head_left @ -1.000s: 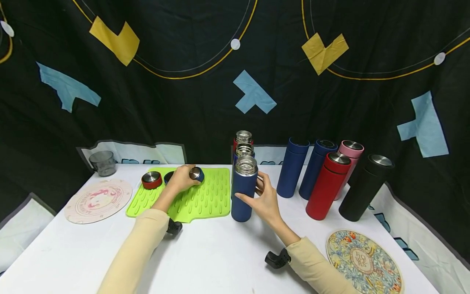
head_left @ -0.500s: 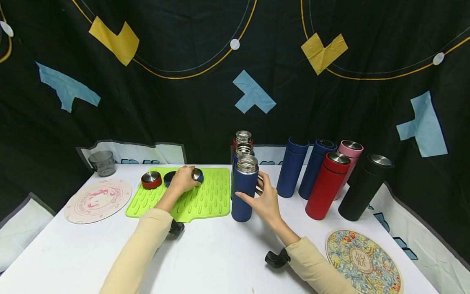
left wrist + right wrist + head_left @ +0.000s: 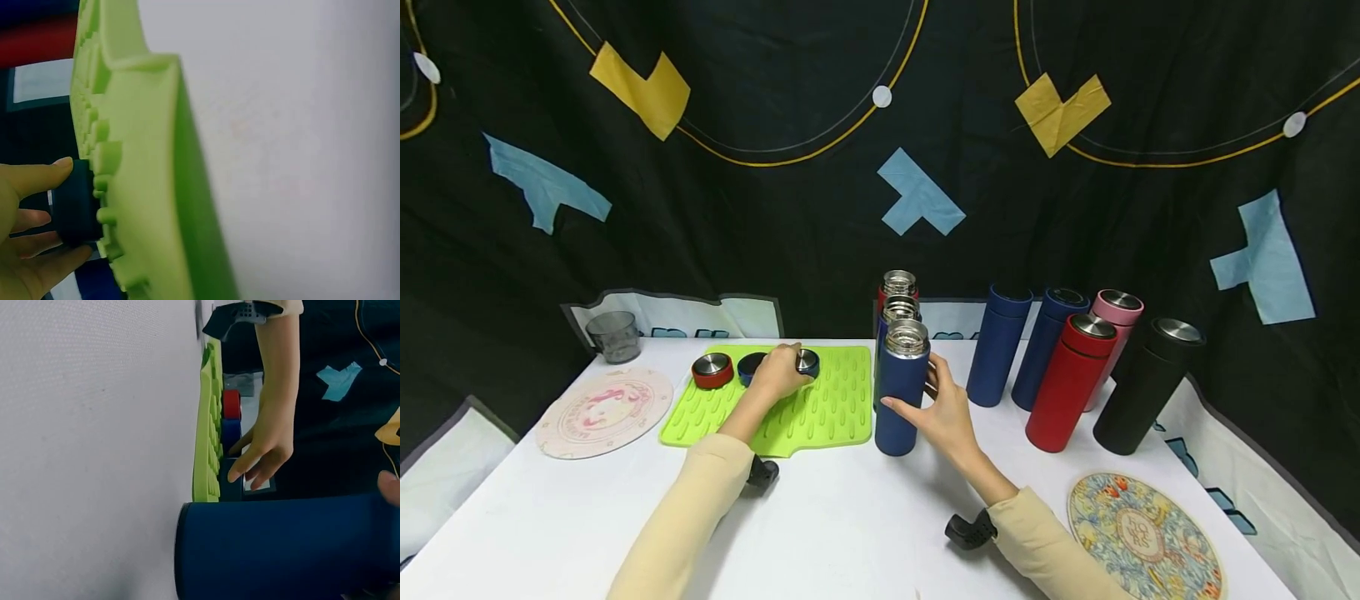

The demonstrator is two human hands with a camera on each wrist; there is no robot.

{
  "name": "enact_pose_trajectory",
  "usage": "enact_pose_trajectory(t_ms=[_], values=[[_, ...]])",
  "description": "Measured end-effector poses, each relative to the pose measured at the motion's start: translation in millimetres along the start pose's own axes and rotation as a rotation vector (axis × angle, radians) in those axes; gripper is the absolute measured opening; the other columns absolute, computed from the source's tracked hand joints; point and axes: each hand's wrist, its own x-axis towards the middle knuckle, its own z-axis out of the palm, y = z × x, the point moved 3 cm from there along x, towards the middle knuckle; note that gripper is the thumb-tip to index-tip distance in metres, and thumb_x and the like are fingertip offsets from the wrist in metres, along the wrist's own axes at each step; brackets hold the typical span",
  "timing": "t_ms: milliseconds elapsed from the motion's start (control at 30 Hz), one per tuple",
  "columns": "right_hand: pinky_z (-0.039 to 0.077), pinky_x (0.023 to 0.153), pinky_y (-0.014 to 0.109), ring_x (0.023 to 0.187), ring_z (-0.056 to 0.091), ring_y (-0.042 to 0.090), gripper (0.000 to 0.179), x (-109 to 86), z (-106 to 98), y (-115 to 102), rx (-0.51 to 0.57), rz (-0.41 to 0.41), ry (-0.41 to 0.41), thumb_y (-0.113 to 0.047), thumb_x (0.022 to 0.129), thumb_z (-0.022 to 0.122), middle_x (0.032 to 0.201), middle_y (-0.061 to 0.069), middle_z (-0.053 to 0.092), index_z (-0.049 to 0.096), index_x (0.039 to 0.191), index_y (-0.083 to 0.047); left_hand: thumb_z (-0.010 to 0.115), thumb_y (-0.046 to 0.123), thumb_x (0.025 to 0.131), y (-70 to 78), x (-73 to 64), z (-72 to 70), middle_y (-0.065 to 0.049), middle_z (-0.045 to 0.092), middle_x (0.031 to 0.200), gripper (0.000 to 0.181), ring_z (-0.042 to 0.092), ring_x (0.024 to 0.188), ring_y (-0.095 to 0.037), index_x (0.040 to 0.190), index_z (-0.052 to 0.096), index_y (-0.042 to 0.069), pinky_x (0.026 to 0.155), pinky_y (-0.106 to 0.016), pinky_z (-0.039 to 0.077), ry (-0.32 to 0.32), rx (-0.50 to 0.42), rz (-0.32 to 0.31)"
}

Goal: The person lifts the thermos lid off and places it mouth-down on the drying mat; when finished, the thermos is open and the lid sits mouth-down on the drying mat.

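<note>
My left hand (image 3: 778, 372) pinches a dark blue flask lid (image 3: 807, 363) with a steel top, which rests on the green silicone mat (image 3: 842, 408). In the left wrist view, the thumb and fingers lie around that lid (image 3: 76, 203). With thumb and fingers, my right hand (image 3: 946, 412) grips a navy vacuum flask (image 3: 898, 400), upright on the table, its steel mouth uncovered. Just behind it stand a blue flask (image 3: 900, 308) and a red flask (image 3: 898, 283), also uncapped and partly hidden. A red lid (image 3: 712, 371) and another blue lid (image 3: 750, 367) lie on the mat's left.
Several capped flasks stand at the right, among them a red flask (image 3: 1071, 383) and a black flask (image 3: 1150, 387). A patterned round placemat (image 3: 1138, 533) lies front right. At the left are a pink placemat (image 3: 602, 412) and a grey cup (image 3: 614, 336).
The lid in my left hand has gone from slightly tilted to flat on the mat, a little to the right. My right hand keeps its grip on the flask, which stays in place.
</note>
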Motion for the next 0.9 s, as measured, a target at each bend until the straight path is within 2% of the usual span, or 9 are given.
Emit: enact_pose_trajectory(t_ms=[200,333,433,533,667,767,900], values=[[0.044,0.100,0.045,0.119,0.056,0.031,0.089,-1.7,-4,-4,0.021,-0.004,-0.034,-0.018,0.070,0.088,0.132,0.019,0.056,0.037,0.142,-0.004,0.080,0.016,0.079,4.5,-14.2,-13.2,-0.032,0.049,0.132,0.073,0.050,0.119,-0.045,0.137,0.045,-0.010,0.097,-0.054,0.044,0.004,-0.013,0.045],[0.041,0.102,0.049,0.124,0.050,0.037,0.087,-3.0,-13,-24,0.022,-0.028,-0.057,-0.010,0.071,0.086,0.137,0.025,0.049,0.036,0.141,0.004,0.080,0.015,0.079,5.6,-29.3,-24.6,-0.029,0.050,0.134,0.068,0.047,0.122,-0.046,0.135,0.049,-0.008,0.099,-0.055,0.042,-0.010,-0.066,0.104],[0.039,0.104,0.048,0.126,0.048,0.037,0.084,-3.8,-21,-40,0.006,-0.027,-0.072,-0.007,0.073,0.084,0.140,0.026,0.046,0.036,0.141,0.008,0.079,0.015,0.080,4.7,-42.3,-31.9,-0.027,0.052,0.133,0.064,0.048,0.122,-0.046,0.134,0.052,-0.005,0.098,-0.056,0.042,-0.018,-0.098,0.139],[0.037,0.106,0.046,0.127,0.048,0.035,0.082,-5.1,-29,-45,-0.010,-0.019,-0.079,-0.008,0.075,0.083,0.140,0.023,0.047,0.038,0.141,0.007,0.078,0.017,0.081,1.9,-55.5,-36.4,-0.026,0.053,0.133,0.062,0.050,0.121,-0.045,0.133,0.053,-0.003,0.097,-0.056,0.044,-0.037,-0.118,0.154],[0.037,0.107,0.043,0.128,0.050,0.027,0.077,-6.8,-35,-21,0.000,-0.044,-0.051,-0.011,0.077,0.082,0.141,0.014,0.050,0.043,0.142,-0.002,0.079,0.019,0.081,-4.3,-73.5,-42.0,-0.026,0.052,0.134,0.061,0.048,0.122,-0.045,0.133,0.054,-0.001,0.098,-0.057,0.042,-0.062,-0.145,0.171],[0.037,0.106,0.044,0.126,0.051,0.025,0.069,-7.8,-39,-11,0.003,-0.058,-0.021,-0.011,0.080,0.080,0.138,0.012,0.053,0.047,0.140,-0.005,0.081,0.019,0.079,-10.1,-86.9,-44.7,-0.024,0.053,0.134,0.063,0.047,0.124,-0.044,0.133,0.055,-0.002,0.100,-0.057,0.040,-0.072,-0.159,0.190],[0.040,0.103,0.050,0.123,0.053,0.033,0.058,-8.6,-50,-32,-0.027,-0.049,0.016,-0.003,0.082,0.076,0.131,0.019,0.057,0.051,0.135,0.003,0.082,0.019,0.077,-16.9,-101.5,-47.0,-0.024,0.055,0.132,0.065,0.047,0.124,-0.045,0.131,0.055,-0.004,0.100,-0.058,0.039,-0.099,-0.151,0.207]])
